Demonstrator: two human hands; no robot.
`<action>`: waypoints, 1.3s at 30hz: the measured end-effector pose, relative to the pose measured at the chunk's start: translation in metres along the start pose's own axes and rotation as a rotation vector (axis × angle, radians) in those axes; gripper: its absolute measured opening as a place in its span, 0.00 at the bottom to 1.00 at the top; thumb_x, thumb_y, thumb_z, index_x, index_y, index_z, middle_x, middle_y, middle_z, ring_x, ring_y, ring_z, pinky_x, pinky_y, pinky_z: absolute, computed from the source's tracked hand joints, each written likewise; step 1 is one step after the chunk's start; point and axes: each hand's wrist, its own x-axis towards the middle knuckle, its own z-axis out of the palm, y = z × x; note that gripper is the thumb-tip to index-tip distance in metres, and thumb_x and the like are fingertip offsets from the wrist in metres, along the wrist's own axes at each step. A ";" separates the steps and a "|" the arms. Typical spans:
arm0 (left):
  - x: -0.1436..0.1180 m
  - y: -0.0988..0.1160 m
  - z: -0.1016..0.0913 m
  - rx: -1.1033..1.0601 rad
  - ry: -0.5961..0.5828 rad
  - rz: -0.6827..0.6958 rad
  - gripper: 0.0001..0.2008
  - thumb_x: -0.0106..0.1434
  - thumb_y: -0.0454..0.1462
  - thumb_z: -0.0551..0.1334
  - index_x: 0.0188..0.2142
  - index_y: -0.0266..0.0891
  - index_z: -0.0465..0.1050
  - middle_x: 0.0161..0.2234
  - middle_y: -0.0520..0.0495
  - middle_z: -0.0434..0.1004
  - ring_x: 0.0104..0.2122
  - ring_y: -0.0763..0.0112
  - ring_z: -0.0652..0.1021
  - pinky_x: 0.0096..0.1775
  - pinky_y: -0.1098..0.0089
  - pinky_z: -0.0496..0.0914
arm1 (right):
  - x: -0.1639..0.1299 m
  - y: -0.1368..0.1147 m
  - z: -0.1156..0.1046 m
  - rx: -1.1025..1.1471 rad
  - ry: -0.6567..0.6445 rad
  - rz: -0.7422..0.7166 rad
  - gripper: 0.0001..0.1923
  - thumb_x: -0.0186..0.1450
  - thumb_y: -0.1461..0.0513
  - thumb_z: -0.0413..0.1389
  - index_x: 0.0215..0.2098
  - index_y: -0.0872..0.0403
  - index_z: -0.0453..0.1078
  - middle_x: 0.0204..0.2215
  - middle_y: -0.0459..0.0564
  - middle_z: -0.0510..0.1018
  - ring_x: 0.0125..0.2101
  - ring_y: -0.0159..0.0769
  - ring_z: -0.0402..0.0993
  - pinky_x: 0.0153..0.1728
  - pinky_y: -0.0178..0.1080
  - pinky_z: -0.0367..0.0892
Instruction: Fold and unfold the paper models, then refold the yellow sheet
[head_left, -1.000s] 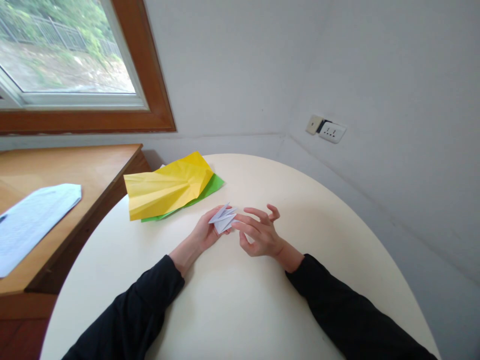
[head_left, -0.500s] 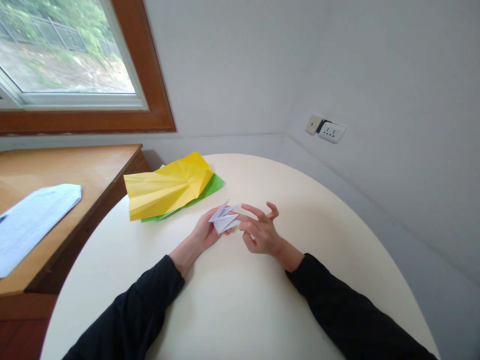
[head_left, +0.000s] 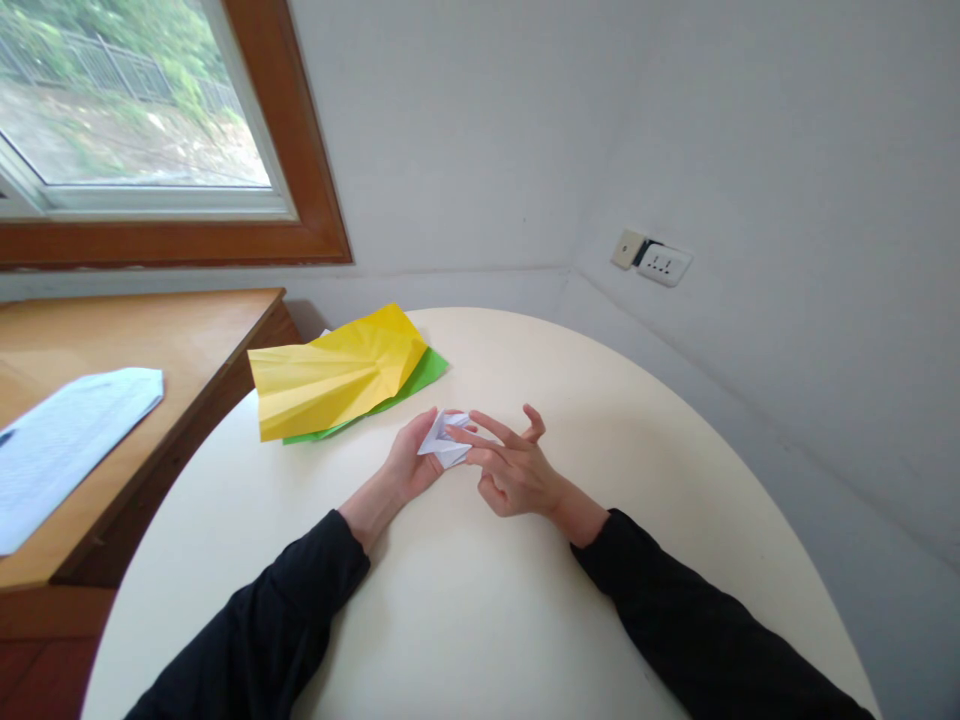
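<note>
A small folded white paper piece [head_left: 444, 445] is held just above the round cream table [head_left: 465, 600], near its middle. My left hand [head_left: 409, 465] cups it from the left and below, thumb up along its left edge. My right hand [head_left: 514, 470] comes in from the right; its index and middle fingers lie across the top of the paper, the other fingers spread. Both arms wear black sleeves. Most of the paper is hidden between the fingers.
A creased yellow sheet [head_left: 334, 375] lies over a green sheet [head_left: 416, 380] at the table's far left. A wooden desk [head_left: 112, 340] with a printed white paper [head_left: 60, 440] stands to the left under a window. A wall socket [head_left: 660, 263] sits on the right wall.
My right fingers have slid left over the white paper and pressed its pointed flaps down. The left hand has closed a little more around it.
</note>
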 end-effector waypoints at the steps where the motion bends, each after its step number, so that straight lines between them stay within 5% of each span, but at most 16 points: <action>1: 0.000 0.000 0.000 -0.016 -0.014 -0.003 0.13 0.63 0.36 0.53 0.33 0.30 0.74 0.28 0.41 0.78 0.29 0.66 0.78 0.34 0.68 0.72 | 0.000 -0.001 0.000 0.005 -0.029 0.000 0.17 0.51 0.69 0.46 0.37 0.49 0.64 0.46 0.42 0.77 0.54 0.32 0.64 0.60 0.49 0.23; 13: -0.003 0.004 0.007 -0.153 0.050 -0.054 0.20 0.67 0.38 0.45 0.32 0.28 0.72 0.25 0.40 0.77 0.23 0.68 0.77 0.31 0.67 0.73 | 0.000 -0.002 0.002 0.074 -0.173 0.032 0.30 0.55 0.70 0.44 0.57 0.57 0.55 0.52 0.51 0.73 0.57 0.33 0.61 0.60 0.48 0.19; 22: -0.001 0.004 0.001 -0.234 0.011 -0.082 0.18 0.66 0.37 0.48 0.41 0.25 0.71 0.26 0.39 0.78 0.25 0.66 0.78 0.28 0.71 0.72 | 0.000 -0.001 0.002 0.006 -0.309 0.003 0.28 0.57 0.66 0.46 0.57 0.52 0.60 0.57 0.52 0.65 0.61 0.40 0.53 0.58 0.52 0.17; 39: -0.002 0.005 -0.002 -0.185 -0.051 -0.102 0.22 0.65 0.45 0.49 0.44 0.29 0.70 0.36 0.38 0.79 0.36 0.57 0.79 0.43 0.60 0.70 | 0.007 -0.007 0.000 0.015 -0.551 0.151 0.33 0.57 0.61 0.51 0.62 0.43 0.53 0.64 0.55 0.52 0.63 0.52 0.42 0.56 0.61 0.28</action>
